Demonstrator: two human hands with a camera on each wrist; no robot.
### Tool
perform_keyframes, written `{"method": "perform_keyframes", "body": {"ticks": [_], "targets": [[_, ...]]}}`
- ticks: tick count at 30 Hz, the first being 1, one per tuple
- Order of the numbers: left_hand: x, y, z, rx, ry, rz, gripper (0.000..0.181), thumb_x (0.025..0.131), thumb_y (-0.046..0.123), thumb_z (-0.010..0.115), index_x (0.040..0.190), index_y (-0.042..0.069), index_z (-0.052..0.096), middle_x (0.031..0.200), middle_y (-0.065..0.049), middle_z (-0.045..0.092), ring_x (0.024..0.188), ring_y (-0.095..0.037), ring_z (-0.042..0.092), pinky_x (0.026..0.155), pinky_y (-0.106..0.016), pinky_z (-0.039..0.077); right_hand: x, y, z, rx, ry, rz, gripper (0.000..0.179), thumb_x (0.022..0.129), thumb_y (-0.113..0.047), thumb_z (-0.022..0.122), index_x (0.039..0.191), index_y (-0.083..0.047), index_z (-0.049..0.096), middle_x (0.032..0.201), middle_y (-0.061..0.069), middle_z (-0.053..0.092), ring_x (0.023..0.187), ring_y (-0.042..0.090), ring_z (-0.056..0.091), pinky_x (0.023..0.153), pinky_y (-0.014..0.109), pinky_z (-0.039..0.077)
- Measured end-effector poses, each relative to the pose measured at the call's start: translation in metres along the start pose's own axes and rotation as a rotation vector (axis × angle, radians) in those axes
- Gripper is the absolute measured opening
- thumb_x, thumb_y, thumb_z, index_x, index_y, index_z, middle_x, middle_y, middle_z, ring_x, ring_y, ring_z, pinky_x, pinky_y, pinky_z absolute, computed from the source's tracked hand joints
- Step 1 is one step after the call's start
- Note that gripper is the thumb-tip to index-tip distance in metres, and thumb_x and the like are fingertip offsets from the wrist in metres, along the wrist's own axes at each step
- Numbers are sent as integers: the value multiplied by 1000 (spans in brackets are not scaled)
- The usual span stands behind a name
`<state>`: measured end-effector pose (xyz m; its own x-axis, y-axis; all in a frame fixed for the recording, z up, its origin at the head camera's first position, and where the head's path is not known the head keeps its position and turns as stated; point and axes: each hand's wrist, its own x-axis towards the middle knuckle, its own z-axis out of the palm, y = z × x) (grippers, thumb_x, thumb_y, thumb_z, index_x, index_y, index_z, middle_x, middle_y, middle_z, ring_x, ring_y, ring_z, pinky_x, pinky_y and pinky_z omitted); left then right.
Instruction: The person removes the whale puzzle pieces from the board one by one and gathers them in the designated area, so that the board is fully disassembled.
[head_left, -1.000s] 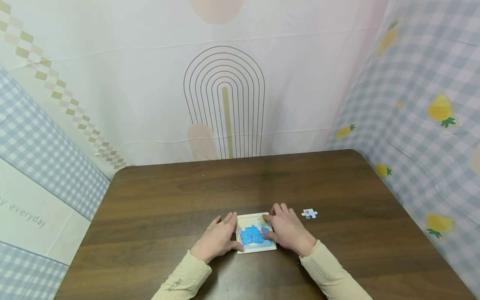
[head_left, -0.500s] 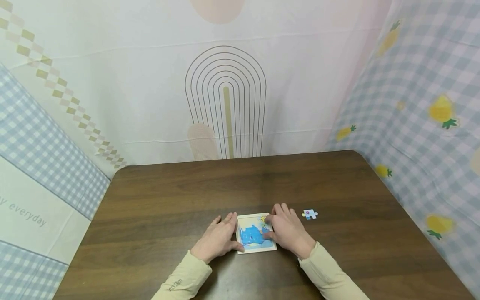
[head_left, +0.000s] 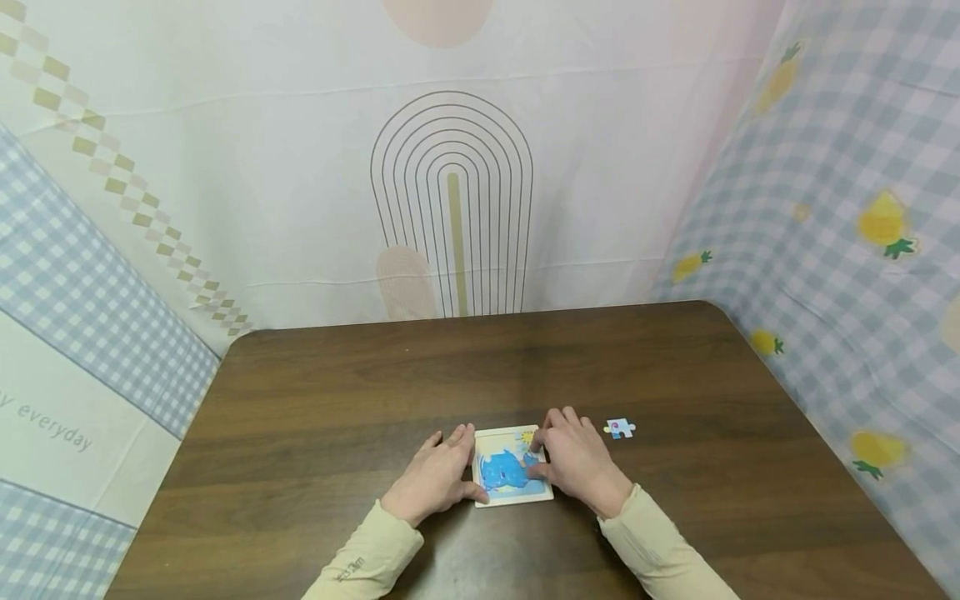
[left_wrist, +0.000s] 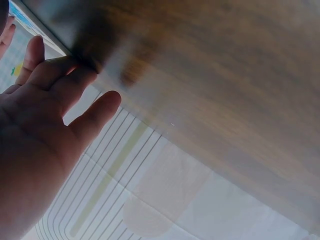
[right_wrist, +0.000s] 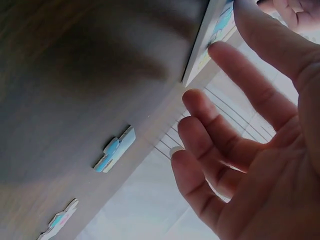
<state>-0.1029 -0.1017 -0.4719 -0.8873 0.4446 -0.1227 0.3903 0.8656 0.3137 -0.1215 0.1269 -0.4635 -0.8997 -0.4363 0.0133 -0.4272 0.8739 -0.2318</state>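
A small framed jigsaw puzzle (head_left: 495, 443) with a blue cartoon animal lies on the table in the head view. My left hand (head_left: 431, 482) rests along its left edge, fingers fairly straight, thumb on the near left corner. Over its right side is my right hand (head_left: 583, 462), the index fingertip and thumb touching the picture near the right edge. In the right wrist view, the other fingers of that hand (right_wrist: 250, 150) hang loosely bent beyond the frame (right_wrist: 192, 65). From the left wrist, my left hand (left_wrist: 45, 110) shows its fingertips at the frame's border (left_wrist: 52, 41).
A loose jigsaw piece (head_left: 620, 428) lies on the brown table (head_left: 337, 392), right of my right hand. Two loose pieces show in the right wrist view, a nearer one (right_wrist: 116, 150) and another (right_wrist: 60, 219). Patterned cloth (head_left: 300, 208) hangs behind the table and at both sides.
My right index fingertip has slid slightly nearer along the puzzle toward the thumb, showing more of the yellow sun. My left hand and the loose piece stay where they were.
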Motion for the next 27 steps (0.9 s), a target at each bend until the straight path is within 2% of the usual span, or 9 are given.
{"method": "perform_keyframes", "body": {"ticks": [5,11,20,24,27], "targets": [[2,1,0,-4,-5,9,91,74,50,79,139,-5,46,146,-20,45,137,-28,40,111,-50,30,-2,4,0,-28,-3,36,54,70,-46,84,108,-9,73,98,5,56,92,25,46,75,39,43],[2,-1,1,1,-11,-2,95,74,51,79,142,-6,43,146,-19,44,137,-27,40,112,-50,30,1,6,2,-7,-12,25,55,71,-44,84,113,-11,72,97,5,54,89,24,45,72,37,42],[-1,-1,0,-9,-6,3,92,74,50,79,139,-5,45,146,-20,44,137,-29,40,111,-51,30,6,0,0,-77,-31,-23,53,70,-45,84,110,-13,74,95,4,52,89,24,44,73,39,41],[-1,-1,-1,-7,0,4,92,74,50,79,139,-6,45,145,-21,45,137,-29,41,111,-51,31,10,-1,-1,-114,-11,-56,50,67,-45,86,103,-12,75,91,3,53,86,23,45,73,40,42],[-1,0,-1,-6,3,3,93,73,49,80,139,-6,45,145,-21,45,136,-29,41,111,-51,31,13,-3,0,-128,14,-54,40,68,-38,88,94,-11,75,87,3,54,83,23,47,72,40,43]]}}
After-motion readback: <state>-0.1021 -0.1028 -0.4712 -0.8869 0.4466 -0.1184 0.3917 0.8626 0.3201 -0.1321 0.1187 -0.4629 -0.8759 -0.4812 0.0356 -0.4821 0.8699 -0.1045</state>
